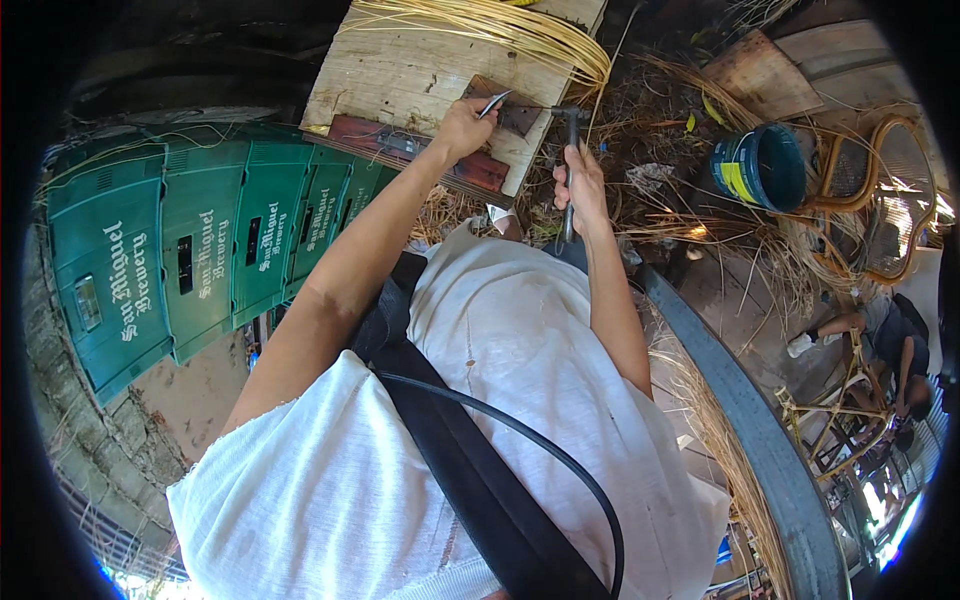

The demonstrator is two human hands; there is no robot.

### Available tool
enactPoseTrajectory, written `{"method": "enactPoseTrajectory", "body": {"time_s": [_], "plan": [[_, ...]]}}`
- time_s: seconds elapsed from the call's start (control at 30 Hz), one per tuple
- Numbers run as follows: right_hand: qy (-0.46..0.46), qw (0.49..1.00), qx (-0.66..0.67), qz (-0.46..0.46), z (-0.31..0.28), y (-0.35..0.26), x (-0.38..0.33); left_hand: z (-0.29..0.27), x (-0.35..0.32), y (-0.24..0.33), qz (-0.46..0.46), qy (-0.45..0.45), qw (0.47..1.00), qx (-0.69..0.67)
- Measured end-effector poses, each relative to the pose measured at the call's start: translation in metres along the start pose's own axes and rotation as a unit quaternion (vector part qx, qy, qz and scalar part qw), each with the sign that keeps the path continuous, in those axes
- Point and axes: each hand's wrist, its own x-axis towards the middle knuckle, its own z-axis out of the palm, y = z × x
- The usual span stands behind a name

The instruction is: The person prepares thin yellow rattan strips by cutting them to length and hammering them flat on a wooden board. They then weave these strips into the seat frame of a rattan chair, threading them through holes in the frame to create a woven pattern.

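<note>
My left hand (pixel 465 130) is closed around a small pointed metal blade (pixel 492 104), whose tip sticks out past the fingers. It is held over a dark, rust-brown plate (pixel 522 118) on the wooden board (pixel 380 85). In my right hand (pixel 583 187) is a hammer (pixel 571 130), gripped by its dark handle. The hammer's head is at the board's right edge, beside the plate; whether it touches anything I cannot tell. A reddish-brown wooden strip (pixel 375 138) lies along the board's near edge, below my left hand. Bundled yellow cane strips (pixel 470 18) cross the board's far side.
Green plastic crates (pixel 110 270) stand in a row at left. At right are a dark blue-green bucket (pixel 757 168), a rattan frame (pixel 880 200) and loose cane scraps (pixel 720 230). A long grey metal bar (pixel 745 410) runs down the right side. Another person (pixel 890 340) sits farther right.
</note>
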Motion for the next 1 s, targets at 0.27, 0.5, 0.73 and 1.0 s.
{"method": "enactPoseTrajectory", "body": {"time_s": [0.27,0.5,0.73,1.0], "plan": [[-0.031,0.927,-0.365,-0.073,-0.058,0.004,-0.014,0.003,0.006,-0.020,0.012,0.011,0.998,-0.059],[-0.254,0.544,-0.760,-0.248,-0.040,-0.093,-0.010,-0.007,-0.008,0.018,-0.031,-0.006,0.999,0.014],[-0.349,0.444,-0.789,-0.242,-0.004,-0.129,0.037,0.006,-0.010,0.008,-0.019,0.067,0.997,0.023],[-0.398,0.426,-0.785,-0.208,-0.006,-0.138,0.044,0.009,-0.012,0.009,-0.021,0.076,0.995,0.054]]}}
